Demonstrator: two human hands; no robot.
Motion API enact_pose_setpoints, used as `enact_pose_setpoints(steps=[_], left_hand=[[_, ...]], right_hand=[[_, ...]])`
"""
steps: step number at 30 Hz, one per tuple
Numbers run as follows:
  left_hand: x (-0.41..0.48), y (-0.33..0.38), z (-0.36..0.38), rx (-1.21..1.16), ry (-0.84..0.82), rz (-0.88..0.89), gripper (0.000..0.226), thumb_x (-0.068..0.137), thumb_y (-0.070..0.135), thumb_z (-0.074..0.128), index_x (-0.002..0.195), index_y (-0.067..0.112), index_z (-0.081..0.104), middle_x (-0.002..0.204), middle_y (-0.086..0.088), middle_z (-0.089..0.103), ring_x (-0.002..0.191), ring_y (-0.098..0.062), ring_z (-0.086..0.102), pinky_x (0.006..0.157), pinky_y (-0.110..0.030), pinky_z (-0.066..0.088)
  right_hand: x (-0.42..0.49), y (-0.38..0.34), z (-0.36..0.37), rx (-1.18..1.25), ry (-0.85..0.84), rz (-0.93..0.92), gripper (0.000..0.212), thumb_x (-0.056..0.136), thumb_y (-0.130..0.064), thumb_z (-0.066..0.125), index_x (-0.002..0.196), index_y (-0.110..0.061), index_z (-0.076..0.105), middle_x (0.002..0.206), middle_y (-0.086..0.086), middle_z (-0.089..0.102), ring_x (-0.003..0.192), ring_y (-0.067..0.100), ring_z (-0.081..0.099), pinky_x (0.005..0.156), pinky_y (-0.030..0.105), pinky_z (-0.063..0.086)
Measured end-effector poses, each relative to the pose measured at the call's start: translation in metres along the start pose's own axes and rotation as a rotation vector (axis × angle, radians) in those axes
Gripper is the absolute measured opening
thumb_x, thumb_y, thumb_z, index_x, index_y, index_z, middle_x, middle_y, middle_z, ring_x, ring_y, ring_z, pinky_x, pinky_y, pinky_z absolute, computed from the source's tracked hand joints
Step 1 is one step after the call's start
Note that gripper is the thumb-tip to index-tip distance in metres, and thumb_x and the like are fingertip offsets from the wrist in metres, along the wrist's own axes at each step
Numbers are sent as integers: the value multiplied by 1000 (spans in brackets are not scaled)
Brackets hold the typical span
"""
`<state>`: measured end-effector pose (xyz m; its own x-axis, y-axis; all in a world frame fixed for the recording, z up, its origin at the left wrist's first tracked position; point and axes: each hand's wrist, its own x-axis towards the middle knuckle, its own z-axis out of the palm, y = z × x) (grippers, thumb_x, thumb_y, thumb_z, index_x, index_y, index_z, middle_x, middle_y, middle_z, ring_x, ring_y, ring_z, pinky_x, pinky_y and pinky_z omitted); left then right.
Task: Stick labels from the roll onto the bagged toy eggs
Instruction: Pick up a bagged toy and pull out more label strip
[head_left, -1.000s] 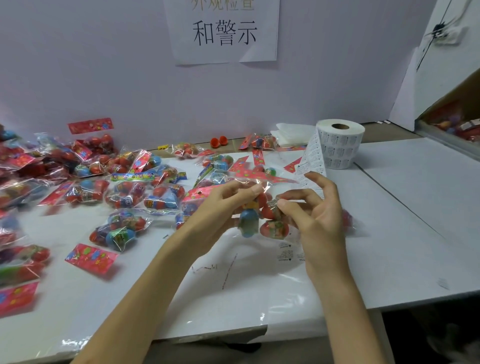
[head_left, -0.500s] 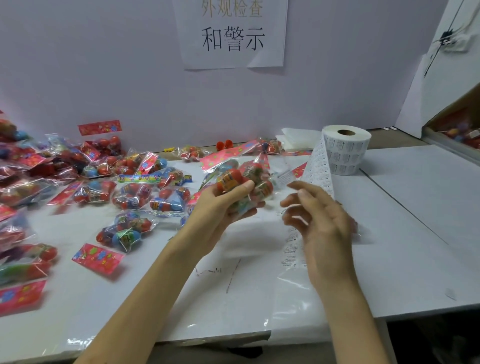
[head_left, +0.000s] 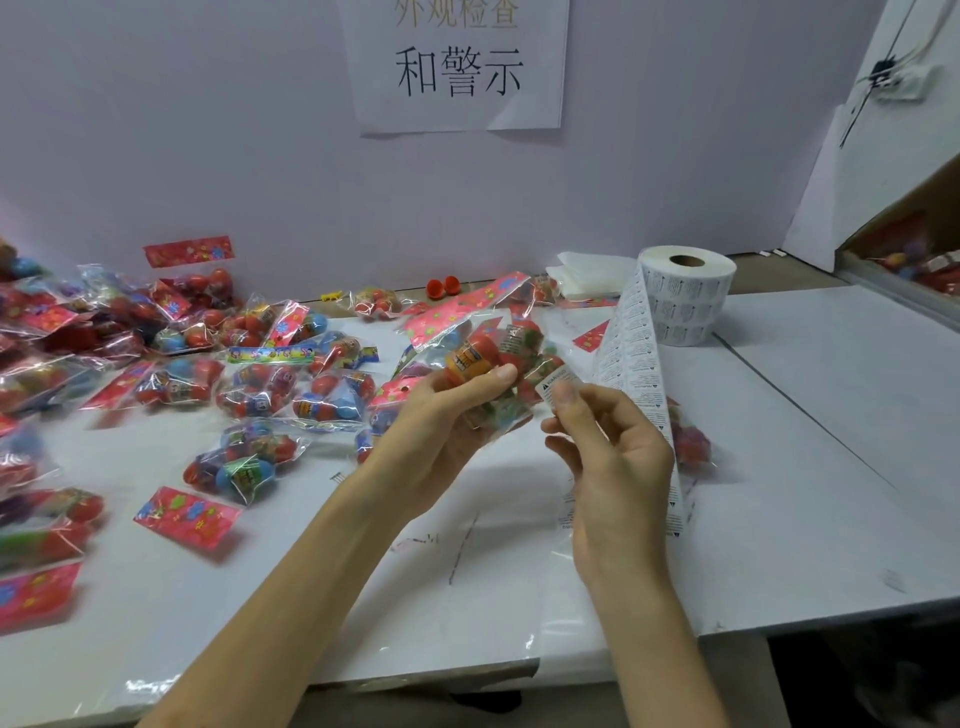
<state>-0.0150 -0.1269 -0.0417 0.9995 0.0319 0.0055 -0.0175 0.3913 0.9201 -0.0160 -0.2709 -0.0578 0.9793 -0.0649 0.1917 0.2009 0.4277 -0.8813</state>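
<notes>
Left side of the white table (head_left: 831, 415): a spread of bagged toy eggs (head_left: 244, 462). The clear bags overlap, so the full count cannot be told; it is well over ten. Three loose red printed cards are seen in this area: one (head_left: 188, 251) leaning on the wall, one (head_left: 187, 517) lying just in front of the nearest bag, and one (head_left: 36, 597) at the left edge.

Centre: the left hand (head_left: 447, 421) is raised above the table, with fingers and thumb curled round one held bag of toy eggs (head_left: 498, 364). The eggs inside are mostly red, one with an orange band. Behind it, two red egg halves (head_left: 444, 287) lie by the wall. One paper sign (head_left: 460, 62) is fixed to the wall above.

Right of centre: the right hand (head_left: 608, 452) pinches one white label (head_left: 556, 382) between thumb and forefinger. The label meets the lower right edge of the held bag. One label strip (head_left: 631, 353) runs from the roll down behind this hand. A further bag (head_left: 691, 441) lies on the table behind the hand.

Right: one label roll (head_left: 685, 293) stands on end, with a stack of white sheets (head_left: 587, 270) just beside it. One cardboard box (head_left: 909, 244) sits at the far right edge.
</notes>
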Motion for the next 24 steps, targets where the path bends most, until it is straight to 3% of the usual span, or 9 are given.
enact_pose_setpoints(steps=[11,20,24], left_hand=[[2,-3,1,-6,-9,18,54,81,14,76,130,0,62,125,-16,72,116,-28,70,97,-32,58],[2,-4,2,9,-21,16,52,81,12,76,130,-1,62,127,-19,70,118,-30,69,103,-38,56],[1,-3,2,2,-17,17,43,82,11,78,123,3,66,121,-15,74,113,-27,72,91,-29,59]], right_hand=[[-2,1,1,-37,53,18,19,70,-45,79,76,-27,76,74,-5,71,67,11,66,68,23,56],[-1,3,0,-44,76,27,20,71,-43,79,77,-24,77,77,-5,73,68,9,67,69,20,55],[0,5,-2,-89,82,18,19,72,-45,78,80,-28,78,79,-8,74,69,7,67,72,23,59]])
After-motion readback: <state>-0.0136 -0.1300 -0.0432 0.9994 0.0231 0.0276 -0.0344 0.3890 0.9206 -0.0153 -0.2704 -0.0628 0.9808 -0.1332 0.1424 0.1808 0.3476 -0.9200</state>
